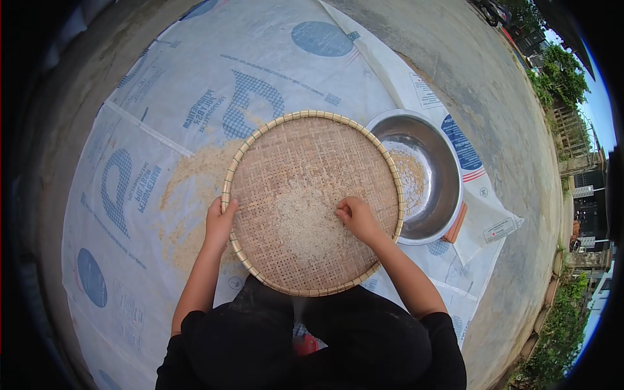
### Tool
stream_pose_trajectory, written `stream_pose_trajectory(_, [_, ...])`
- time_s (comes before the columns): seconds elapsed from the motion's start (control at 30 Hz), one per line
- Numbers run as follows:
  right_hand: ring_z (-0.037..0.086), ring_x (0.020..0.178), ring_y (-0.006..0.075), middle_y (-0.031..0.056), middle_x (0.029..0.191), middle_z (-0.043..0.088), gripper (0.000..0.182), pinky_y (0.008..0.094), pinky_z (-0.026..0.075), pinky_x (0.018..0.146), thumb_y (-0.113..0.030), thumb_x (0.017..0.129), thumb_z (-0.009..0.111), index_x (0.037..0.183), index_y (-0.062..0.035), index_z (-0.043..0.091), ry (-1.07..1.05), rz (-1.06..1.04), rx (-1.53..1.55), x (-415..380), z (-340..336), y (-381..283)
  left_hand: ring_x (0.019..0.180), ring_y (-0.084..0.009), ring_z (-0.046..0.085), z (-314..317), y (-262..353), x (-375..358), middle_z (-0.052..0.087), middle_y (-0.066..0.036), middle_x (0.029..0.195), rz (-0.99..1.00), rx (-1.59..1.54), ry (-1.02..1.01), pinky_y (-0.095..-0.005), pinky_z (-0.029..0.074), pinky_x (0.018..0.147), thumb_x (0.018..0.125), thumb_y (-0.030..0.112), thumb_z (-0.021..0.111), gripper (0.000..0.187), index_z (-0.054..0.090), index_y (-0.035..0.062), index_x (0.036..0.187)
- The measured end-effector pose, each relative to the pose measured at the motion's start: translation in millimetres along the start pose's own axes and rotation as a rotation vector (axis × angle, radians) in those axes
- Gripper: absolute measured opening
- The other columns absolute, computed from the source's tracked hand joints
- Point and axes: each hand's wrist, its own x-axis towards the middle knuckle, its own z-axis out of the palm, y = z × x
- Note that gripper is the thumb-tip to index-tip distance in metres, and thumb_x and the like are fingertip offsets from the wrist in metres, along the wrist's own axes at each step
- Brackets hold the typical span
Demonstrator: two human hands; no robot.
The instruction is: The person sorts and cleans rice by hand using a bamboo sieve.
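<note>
While the left hand grips the tray, likely for steadiness, the right hand pinches over grain; contents unclear.

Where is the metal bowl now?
In the head view, the bowl is on the sheet, right of the round basket, whose rim overlaps it.

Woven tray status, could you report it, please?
Left hand on rim of woven tray. Right hand over tray, fingertips pinched together. Grain spread around tray's middle. Metal bowl partly hidden behind tray.
</note>
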Motion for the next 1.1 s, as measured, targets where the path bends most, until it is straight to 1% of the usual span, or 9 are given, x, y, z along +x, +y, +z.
stream_pose_trajectory(0.13, [0.059, 0.073, 0.0301, 0.0159, 0.079, 0.060, 0.012, 0.0374, 0.046, 0.065, -0.012, 0.076, 0.064, 0.080, -0.0016, 0.059, -0.024, 0.075, -0.043, 2, 5, -4, 0.083, -0.0140, 0.053, -1, 3, 0, 0.059, -0.007, 0.092, -0.045, 0.020, -0.031, -0.0285, 0.043, 0.075, 0.088, 0.022, 0.056, 0.029, 0.054, -0.0024, 0.103])
stream_pose_trajectory(0.27, [0.059, 0.076, 0.0318, 0.0165, 0.081, 0.060, 0.012, 0.0390, 0.046, 0.067, -0.013, 0.077, 0.063, 0.081, -0.0015, 0.059, -0.047, 0.100, -0.081, 5, 6, -6, 0.084, -0.0142, 0.053, -1, 0, 1, 0.059, -0.007, 0.093, -0.050, 0.030, -0.036, -0.0286, 0.043, 0.076, 0.088, 0.022, 0.055, 0.030, 0.054, -0.0026, 0.104])
stream_pose_trajectory(0.37, [0.059, 0.078, 0.0329, 0.0173, 0.083, 0.059, 0.012, 0.0403, 0.046, 0.069, -0.013, 0.079, 0.061, 0.081, -0.0014, 0.058, -0.055, 0.090, -0.129, 7, 7, -5, 0.073, -0.0111, 0.050, 0, -2, 1, 0.056, -0.003, 0.081, -0.018, 0.017, -0.008, -0.0274, 0.042, 0.068, 0.087, 0.023, 0.056, 0.026, 0.055, -0.0007, 0.098])
stream_pose_trajectory(0.53, [0.059, 0.078, 0.0331, 0.0177, 0.082, 0.059, 0.010, 0.0401, 0.046, 0.069, -0.010, 0.080, 0.059, 0.083, -0.0009, 0.057, -0.039, -0.027, -0.100, 4, 2, 3, 0.084, -0.0141, 0.054, -2, 0, 0, 0.059, -0.007, 0.092, -0.052, 0.019, -0.034, -0.0282, 0.043, 0.076, 0.088, 0.022, 0.055, 0.029, 0.054, -0.0025, 0.104])
stream_pose_trajectory(0.6, [0.058, 0.071, 0.0300, 0.0165, 0.076, 0.058, 0.008, 0.0375, 0.046, 0.065, -0.007, 0.080, 0.058, 0.083, 0.0003, 0.056, 0.084, 0.000, -0.035, 3, -21, 2, 0.084, -0.0140, 0.054, -2, 2, -1, 0.059, -0.007, 0.092, -0.052, 0.004, -0.037, -0.0281, 0.043, 0.076, 0.088, 0.022, 0.055, 0.029, 0.054, -0.0024, 0.104])
stream_pose_trajectory(0.73, [0.051, 0.060, 0.0224, 0.0108, 0.069, 0.053, 0.012, 0.0337, 0.043, 0.058, -0.005, 0.081, 0.058, 0.092, -0.0003, 0.054, 0.672, 0.189, -0.186, 4, -79, 24, 0.077, -0.0129, 0.052, -1, -3, 1, 0.057, -0.006, 0.084, -0.027, -0.042, -0.027, -0.0281, 0.043, 0.070, 0.087, 0.023, 0.056, 0.030, 0.055, -0.0028, 0.102])
stream_pose_trajectory(0.83, [0.051, 0.062, 0.0209, 0.0089, 0.074, 0.053, 0.019, 0.0332, 0.042, 0.058, -0.005, 0.080, 0.059, 0.098, -0.0016, 0.054, 0.704, 0.081, -0.113, 0, -70, 3, 0.077, -0.0128, 0.052, 0, 5, -3, 0.057, -0.006, 0.084, -0.029, -0.021, -0.015, -0.0281, 0.043, 0.070, 0.087, 0.023, 0.056, 0.029, 0.055, -0.0029, 0.101])
stream_pose_trajectory(0.97, [0.057, 0.073, 0.0231, 0.0089, 0.086, 0.055, 0.019, 0.0337, 0.047, 0.065, -0.008, 0.079, 0.062, 0.096, -0.0046, 0.058, 0.024, -0.278, -0.003, -7, -10, -37, 0.076, -0.0127, 0.052, 0, -1, 0, 0.057, -0.006, 0.084, -0.027, -0.034, -0.027, -0.0281, 0.043, 0.069, 0.087, 0.023, 0.057, 0.029, 0.055, -0.0027, 0.101])
stream_pose_trajectory(1.1, [0.058, 0.074, 0.0241, 0.0080, 0.087, 0.056, 0.015, 0.0340, 0.048, 0.065, -0.013, 0.078, 0.064, 0.090, -0.0065, 0.059, -0.198, -0.348, -0.055, -15, 43, -56, 0.079, -0.0130, 0.053, -3, 2, -2, 0.058, -0.006, 0.087, -0.037, -0.016, -0.037, -0.0278, 0.043, 0.072, 0.088, 0.022, 0.056, 0.029, 0.054, -0.0025, 0.102])
